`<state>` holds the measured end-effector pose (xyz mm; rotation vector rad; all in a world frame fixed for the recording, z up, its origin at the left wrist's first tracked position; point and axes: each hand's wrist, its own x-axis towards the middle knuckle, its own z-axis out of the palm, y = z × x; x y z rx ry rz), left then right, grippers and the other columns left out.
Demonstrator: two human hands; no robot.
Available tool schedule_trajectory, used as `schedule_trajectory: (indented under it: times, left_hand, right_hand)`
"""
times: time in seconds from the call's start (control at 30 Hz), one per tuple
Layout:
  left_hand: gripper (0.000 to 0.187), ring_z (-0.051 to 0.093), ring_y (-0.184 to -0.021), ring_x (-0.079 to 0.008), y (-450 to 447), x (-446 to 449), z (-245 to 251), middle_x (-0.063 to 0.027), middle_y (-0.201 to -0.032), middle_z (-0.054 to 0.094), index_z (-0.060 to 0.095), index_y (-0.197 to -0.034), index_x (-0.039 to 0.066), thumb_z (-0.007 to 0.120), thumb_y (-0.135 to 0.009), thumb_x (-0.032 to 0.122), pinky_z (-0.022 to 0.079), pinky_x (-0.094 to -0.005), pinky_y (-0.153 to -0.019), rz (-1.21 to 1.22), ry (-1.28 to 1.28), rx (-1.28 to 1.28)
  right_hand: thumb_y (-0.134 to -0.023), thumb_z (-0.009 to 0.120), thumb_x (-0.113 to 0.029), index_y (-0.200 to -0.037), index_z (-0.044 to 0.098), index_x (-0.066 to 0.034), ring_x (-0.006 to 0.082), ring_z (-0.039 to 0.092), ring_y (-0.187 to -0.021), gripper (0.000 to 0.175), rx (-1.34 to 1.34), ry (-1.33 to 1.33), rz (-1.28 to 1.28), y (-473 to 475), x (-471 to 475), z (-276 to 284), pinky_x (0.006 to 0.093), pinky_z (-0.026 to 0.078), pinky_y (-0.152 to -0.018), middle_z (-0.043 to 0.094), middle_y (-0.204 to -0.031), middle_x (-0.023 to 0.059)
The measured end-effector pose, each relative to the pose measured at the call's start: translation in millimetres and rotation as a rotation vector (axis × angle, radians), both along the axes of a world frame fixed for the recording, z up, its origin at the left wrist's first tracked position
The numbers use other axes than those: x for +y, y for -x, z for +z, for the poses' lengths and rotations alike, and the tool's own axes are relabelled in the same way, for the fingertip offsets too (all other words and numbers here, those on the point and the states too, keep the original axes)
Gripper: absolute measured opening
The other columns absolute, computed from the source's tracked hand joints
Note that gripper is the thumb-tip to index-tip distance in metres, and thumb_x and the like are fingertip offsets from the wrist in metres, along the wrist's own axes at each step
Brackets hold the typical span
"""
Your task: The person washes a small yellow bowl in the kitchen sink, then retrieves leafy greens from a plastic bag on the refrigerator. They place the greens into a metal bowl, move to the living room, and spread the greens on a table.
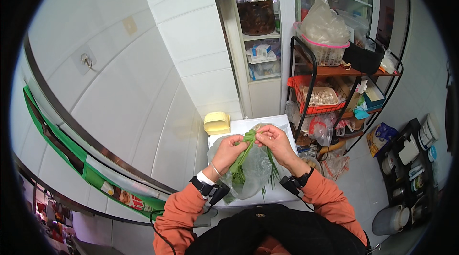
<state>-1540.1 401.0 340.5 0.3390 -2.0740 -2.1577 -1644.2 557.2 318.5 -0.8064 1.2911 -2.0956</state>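
Leafy green vegetable stalks (247, 151) are held up between my two hands, above a clear plastic bag (256, 174) on a white tabletop (279, 190). My left hand (231, 151) is closed around the leaves and stems. With thumb and fingertips, my right hand (274, 140) pinches the upper end of the same greens. More leaves hang down below my left hand, over or inside the bag; which of the two cannot be told. Thin long green leaves (273, 169) lie at the bag's right side, under my right wrist.
A yellow plastic basket (217, 124) stands at the table's back left corner, beside the tiled wall (168, 111). To the right is a metal-framed shelf rack (315, 66) with baskets and bags. A large red-lidded glass jar (255, 13) stands in the cabinet behind.
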Motion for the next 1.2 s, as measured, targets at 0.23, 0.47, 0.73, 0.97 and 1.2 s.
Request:
schedule_trajectory:
  times: [0.23,0.47,0.73,0.97,1.2]
  left_hand:
    - [0.011,0.054,-0.067,-0.0041,-1,10,-7,0.0016,-0.079,0.062,0.065,-0.091,0.001,0.057,-0.088,0.008,0.043,-0.0192,-0.061,0.098,-0.136,0.067]
    - [0.008,0.055,-0.064,-0.0066,-1,-6,-15,0.0002,-0.077,0.062,0.062,-0.088,0.002,0.058,-0.084,0.008,0.044,-0.0208,-0.059,0.342,0.073,0.178]
    - [0.017,0.056,-0.105,-0.0205,-31,-22,4,-0.0088,-0.109,0.059,0.054,-0.102,0.007,0.05,-0.098,0.023,0.047,-0.0367,-0.091,0.131,-0.419,0.3]
    - [0.015,0.052,-0.116,-0.027,-55,-38,31,-0.0086,-0.115,0.057,0.049,-0.107,0.013,0.044,-0.1,0.025,0.042,-0.0473,-0.102,0.134,-0.56,0.557]
    - [0.014,0.054,-0.108,-0.0256,-56,-25,49,-0.0068,-0.105,0.057,0.047,-0.105,0.013,0.042,-0.101,0.026,0.043,-0.0481,-0.1,0.16,-0.623,0.573]
  right_hand:
    - [-0.092,0.06,-0.008,-0.099,0.057,-0.003,0.0108,0.059,-0.08,0.009,-0.403,0.294,0.035,-15,-14,-16,0.0228,0.047,-0.073,0.062,-0.09,0.0047]
    - [-0.092,0.059,-0.006,-0.093,0.059,-0.0012,0.0132,0.059,-0.083,0.004,0.592,0.304,-0.409,-47,21,11,0.0262,0.048,-0.078,0.062,-0.091,0.0075]
    - [-0.099,0.045,-0.012,-0.103,0.046,-0.0057,0.0121,0.055,-0.093,0.008,-0.104,0.444,-0.173,-8,49,25,0.0275,0.043,-0.089,0.055,-0.095,0.0035]
    - [-0.1,0.044,-0.019,-0.103,0.046,-0.0087,0.0141,0.057,-0.078,0.01,-0.233,0.216,-0.224,5,72,-21,0.0276,0.047,-0.075,0.054,-0.088,0.0019]
    - [-0.093,0.058,-0.024,-0.111,0.06,-0.0085,0.0095,0.055,-0.076,0.024,0.37,-0.279,-0.067,-18,47,-7,0.0244,0.045,-0.072,0.06,-0.087,0.0012]
